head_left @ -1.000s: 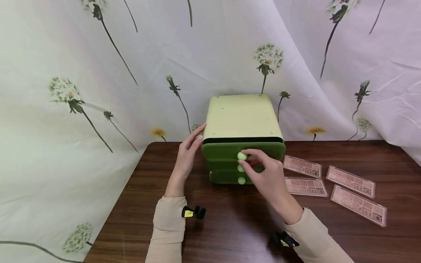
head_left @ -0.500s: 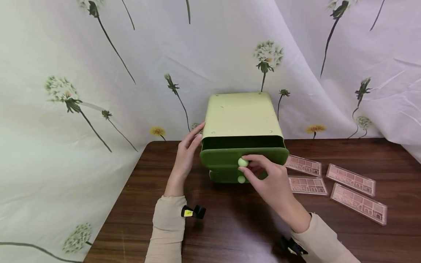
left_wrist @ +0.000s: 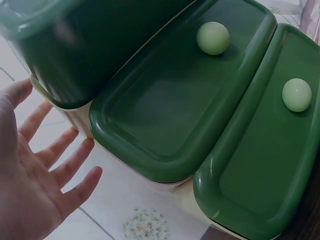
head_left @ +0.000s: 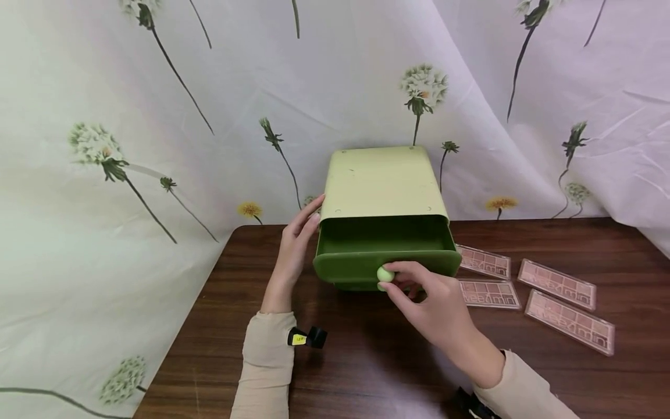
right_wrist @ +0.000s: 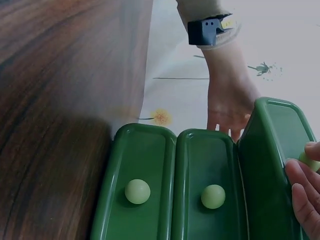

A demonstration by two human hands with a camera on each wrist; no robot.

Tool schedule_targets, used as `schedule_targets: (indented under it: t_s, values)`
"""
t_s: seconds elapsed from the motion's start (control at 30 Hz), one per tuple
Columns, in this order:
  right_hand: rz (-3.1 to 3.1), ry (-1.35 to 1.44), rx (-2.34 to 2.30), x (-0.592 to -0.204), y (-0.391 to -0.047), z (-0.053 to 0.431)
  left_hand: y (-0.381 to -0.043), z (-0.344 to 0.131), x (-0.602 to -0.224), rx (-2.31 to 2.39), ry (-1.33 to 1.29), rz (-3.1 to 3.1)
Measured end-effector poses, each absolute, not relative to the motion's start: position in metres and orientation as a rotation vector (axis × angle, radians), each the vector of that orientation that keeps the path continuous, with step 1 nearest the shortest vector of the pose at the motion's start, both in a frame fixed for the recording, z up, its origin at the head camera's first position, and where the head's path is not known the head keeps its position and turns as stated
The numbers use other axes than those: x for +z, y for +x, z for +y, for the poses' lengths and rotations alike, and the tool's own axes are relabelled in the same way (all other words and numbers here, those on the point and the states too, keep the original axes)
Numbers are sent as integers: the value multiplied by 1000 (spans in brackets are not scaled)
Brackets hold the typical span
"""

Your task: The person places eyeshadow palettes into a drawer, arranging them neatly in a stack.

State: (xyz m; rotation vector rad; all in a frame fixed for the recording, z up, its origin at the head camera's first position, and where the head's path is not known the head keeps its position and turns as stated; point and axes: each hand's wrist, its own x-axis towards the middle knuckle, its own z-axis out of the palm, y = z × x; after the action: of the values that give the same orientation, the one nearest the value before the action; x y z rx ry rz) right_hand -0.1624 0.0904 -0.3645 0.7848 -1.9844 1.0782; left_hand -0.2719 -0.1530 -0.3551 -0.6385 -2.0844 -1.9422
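A small drawer cabinet [head_left: 384,183] with a pale yellow-green shell and green fronts stands on the table. Its top drawer [head_left: 345,266] is pulled well out, and no contents show in the part I can see. Between thumb and index finger, my right hand [head_left: 437,297] pinches the round light-green knob [head_left: 385,274] of that drawer. My left hand [head_left: 294,247] rests its fingertips against the cabinet's left side, fingers spread and straight. In the left wrist view, the middle drawer [left_wrist: 160,100] and bottom drawer [left_wrist: 260,165] are closed, each with a round knob.
Several clear-lidded makeup palettes with pinkish pans, such as one palette [head_left: 570,322], lie flat right of the cabinet. The dark wooden table [head_left: 356,361] meets a white curtain [head_left: 209,87] printed with dandelions behind the cabinet.
The top drawer has slid out from nearly closed toward the person, the right hand moving with its knob. The left hand has stayed at the cabinet's side.
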Motion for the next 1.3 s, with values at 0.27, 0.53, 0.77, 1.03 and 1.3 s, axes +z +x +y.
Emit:
schedule_targets:
  t_s: [0.27,0.53,0.77,1.03,1.3]
  values:
    - [-1957,819,1102,-366,-151,90,-272,-154,-355,-1941,-632,-2087]
    - [-1962,816,1129,-368,-141,92,-272,-153,-356,-1948,-646,-2088]
    - [-1950,864,1166,-372,-136,90,-271,-154,-355,-1942,-635,-2102]
    - [-1946,865,1126,-375,-134,89,-271,-155,-356,-1950,-618,-2110]
    - [-1978,882,1191,-376,-131,90,-270,-155,-355,-1957,-625,-2103]
